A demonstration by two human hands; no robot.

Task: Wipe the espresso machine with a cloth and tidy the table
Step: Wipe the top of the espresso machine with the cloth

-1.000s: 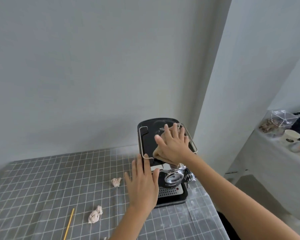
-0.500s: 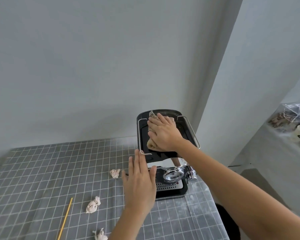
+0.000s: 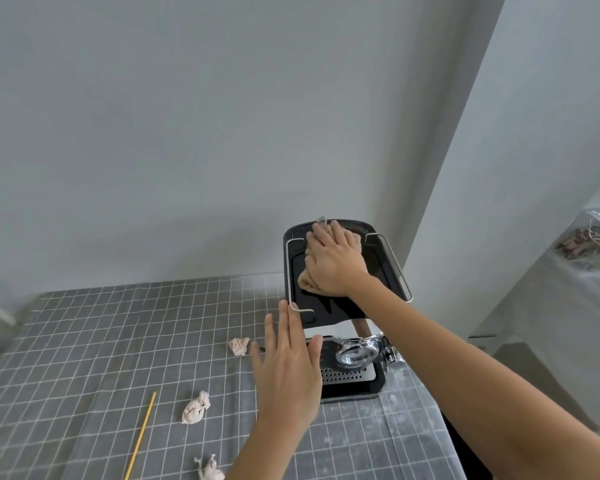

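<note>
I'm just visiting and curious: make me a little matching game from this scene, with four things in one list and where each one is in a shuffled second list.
Things:
1. cloth
2. left hand
3. yellow stick
4. right hand

Places:
A. lying on the checked tablecloth, left of the crumpled paper wads
B. pressed flat on the cloth
C. on the black top of the espresso machine, under a palm
D. flat against the machine's left side, fingers spread

Pairs: 1-C, 2-D, 3-A, 4-B
</note>
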